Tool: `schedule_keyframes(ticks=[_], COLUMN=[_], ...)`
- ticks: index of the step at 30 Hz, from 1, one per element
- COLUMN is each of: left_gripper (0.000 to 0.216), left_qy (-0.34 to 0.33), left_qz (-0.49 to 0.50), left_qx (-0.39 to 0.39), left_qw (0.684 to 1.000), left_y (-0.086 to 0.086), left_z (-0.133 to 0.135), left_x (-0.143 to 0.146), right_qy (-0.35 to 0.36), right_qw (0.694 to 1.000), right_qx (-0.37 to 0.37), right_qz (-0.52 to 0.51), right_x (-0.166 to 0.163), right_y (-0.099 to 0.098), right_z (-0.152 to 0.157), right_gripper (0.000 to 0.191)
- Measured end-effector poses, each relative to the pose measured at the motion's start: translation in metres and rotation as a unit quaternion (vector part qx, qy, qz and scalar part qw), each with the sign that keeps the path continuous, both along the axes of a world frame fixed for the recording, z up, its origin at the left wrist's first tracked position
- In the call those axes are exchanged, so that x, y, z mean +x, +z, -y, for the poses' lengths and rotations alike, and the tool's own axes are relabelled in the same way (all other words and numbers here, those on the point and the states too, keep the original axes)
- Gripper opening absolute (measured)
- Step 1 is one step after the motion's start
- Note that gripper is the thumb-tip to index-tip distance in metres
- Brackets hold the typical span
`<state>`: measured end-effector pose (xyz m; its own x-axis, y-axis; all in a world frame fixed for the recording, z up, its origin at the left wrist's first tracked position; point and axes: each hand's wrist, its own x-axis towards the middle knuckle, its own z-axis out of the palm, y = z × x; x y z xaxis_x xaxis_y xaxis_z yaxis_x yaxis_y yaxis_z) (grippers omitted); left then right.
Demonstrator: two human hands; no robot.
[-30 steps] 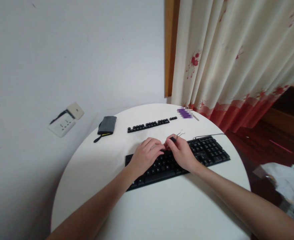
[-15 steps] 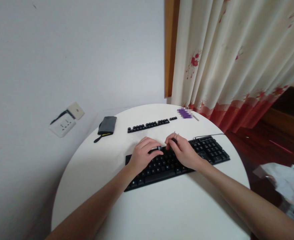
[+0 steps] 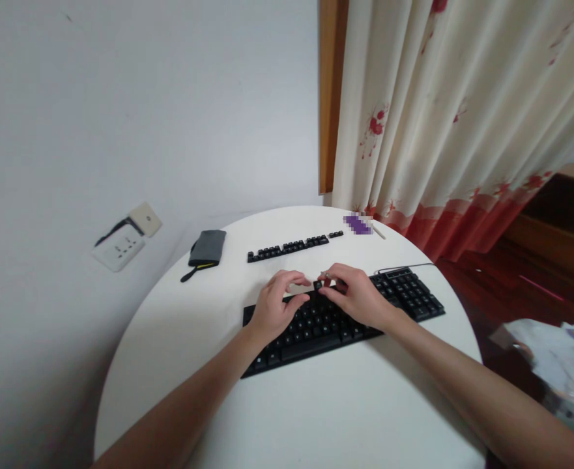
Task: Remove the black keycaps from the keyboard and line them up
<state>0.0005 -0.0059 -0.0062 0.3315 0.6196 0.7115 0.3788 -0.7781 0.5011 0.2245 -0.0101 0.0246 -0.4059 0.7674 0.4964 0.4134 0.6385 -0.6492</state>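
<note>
Around the keyboard (image 3: 311, 326), open tabletop (image 3: 311, 410) leaves a way in at 6 o'clock; forearms (image 3: 206, 381) bar 8 and 4, the grey pouch (image 3: 207, 247) 10, the keycap row (image 3: 290, 247) 11

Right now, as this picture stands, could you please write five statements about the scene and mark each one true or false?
1. The right hand holds a small black keycap. True.
2. The left hand is closed in a fist. False: its thumb and fingers stand apart.
3. A grey pouch lies left of the row of keycaps. True.
4. That row lies nearer to the person than the keyboard. False: it lies beyond it.
5. The curtain has red patterns. True.
</note>
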Motion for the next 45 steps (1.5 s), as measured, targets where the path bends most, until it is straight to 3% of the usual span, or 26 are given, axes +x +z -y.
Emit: schedule_keyframes(ticks=[4,7,11,15,31,45], left_gripper=[0.021,0.018,0.018,0.017,0.017,0.017], left_qy=[0.001,-0.011,-0.014,-0.018,-0.045,-0.041], left_qz=[-0.006,-0.019,-0.023,-0.033,-0.063,-0.072], left_qx=[0.002,0.014,0.019,0.012,0.002,-0.015], left_qw=[1.0,1.0,0.999,0.999,0.997,0.996], left_y=[0.004,0.007,0.01,0.011,0.013,0.013], left_z=[0.003,0.005,0.006,0.006,0.006,0.006], left_x=[0.001,0.002,0.003,0.003,0.004,0.004], right_qy=[-0.177,-0.267,-0.277,-0.277,-0.338,-0.339], right_qw=[0.984,0.955,0.943,0.935,0.911,0.913], right_qx=[0.002,-0.059,-0.099,-0.125,-0.165,-0.174], right_qz=[0.008,0.112,0.156,0.181,0.17,0.142], right_x=[0.024,0.042,0.05,0.045,0.037,0.03], right_y=[-0.001,-0.008,-0.023,-0.038,-0.054,-0.055], right_z=[-0.049,-0.095,-0.14,-0.163,-0.181,-0.192], right_gripper=[0.017,0.02,0.016,0.018,0.017,0.017])
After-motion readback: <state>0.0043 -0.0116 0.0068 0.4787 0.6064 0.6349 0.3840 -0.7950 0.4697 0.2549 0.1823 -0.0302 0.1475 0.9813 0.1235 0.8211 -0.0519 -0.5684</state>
